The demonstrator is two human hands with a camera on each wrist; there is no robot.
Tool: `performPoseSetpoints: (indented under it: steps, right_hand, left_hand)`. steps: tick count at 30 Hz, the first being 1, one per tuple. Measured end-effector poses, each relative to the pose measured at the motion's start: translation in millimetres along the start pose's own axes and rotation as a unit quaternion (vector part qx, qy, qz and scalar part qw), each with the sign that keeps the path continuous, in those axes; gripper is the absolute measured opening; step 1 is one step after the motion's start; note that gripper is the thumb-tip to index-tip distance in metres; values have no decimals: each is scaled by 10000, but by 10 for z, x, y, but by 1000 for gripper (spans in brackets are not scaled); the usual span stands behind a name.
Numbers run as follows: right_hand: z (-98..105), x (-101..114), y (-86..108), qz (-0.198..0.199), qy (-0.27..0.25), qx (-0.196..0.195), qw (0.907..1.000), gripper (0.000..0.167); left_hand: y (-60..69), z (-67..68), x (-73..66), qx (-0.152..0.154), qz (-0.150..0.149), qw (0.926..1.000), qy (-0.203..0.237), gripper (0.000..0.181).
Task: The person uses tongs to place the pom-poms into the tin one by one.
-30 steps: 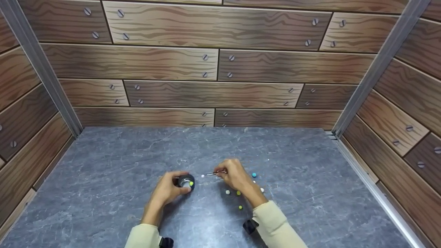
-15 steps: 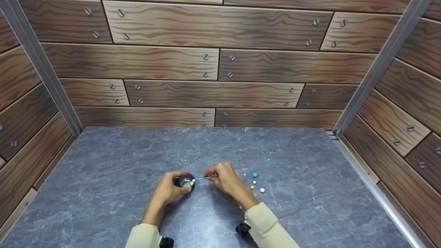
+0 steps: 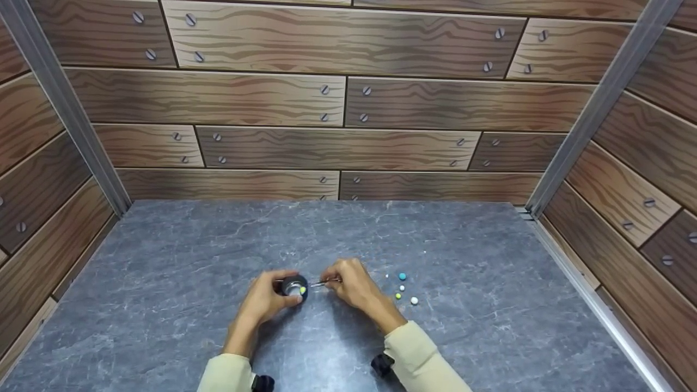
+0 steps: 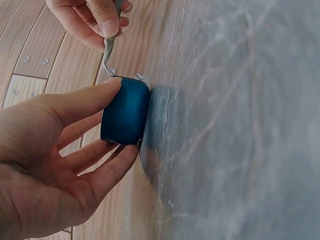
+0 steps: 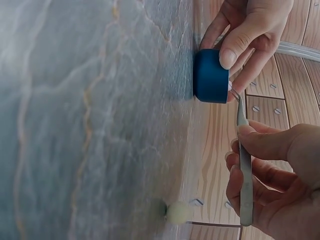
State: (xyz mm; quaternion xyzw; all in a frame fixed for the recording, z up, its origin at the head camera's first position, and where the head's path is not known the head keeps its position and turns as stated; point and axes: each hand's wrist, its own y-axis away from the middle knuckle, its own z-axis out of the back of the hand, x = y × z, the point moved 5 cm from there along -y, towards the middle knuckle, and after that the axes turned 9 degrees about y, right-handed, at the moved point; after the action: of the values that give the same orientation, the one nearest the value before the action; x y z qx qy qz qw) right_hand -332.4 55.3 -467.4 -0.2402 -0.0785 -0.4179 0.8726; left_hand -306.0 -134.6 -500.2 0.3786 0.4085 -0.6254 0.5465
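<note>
Left forearm (image 3: 239, 335) aims at one o'clock, left hand (image 3: 266, 296) gripping; right forearm (image 3: 393, 316) aims at eleven, right hand (image 3: 353, 284) pinching.

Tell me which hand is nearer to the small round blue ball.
Right. The right hand, holding silver metal tweezers, is apart from the blue ball, to its left; the left hand is farther left, gripping the blue cylindrical cup.

Right wrist view: pale ball (image 5: 178, 213) blurred, inside of blue cup (image 5: 211, 76) hidden.
</note>
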Motion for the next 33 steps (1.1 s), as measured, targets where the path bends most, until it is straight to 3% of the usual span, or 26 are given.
performPoseSetpoints:
  steps: [13, 25, 33]
  right_hand:
    - [186, -115, 88, 61, -134, -48, 9999, 12]
    - [452, -377, 300, 71, 147, -71, 9998, 10]
    - [527, -480, 438, 67, 194, 38, 9998, 13]
  left_hand:
    - [11, -7, 14, -30, 207, 9997, -146, 51]
    - [12, -6, 15, -60, 189, 9998, -78, 51]
    - [26, -10, 9, -46, 263, 9996, -11, 52]
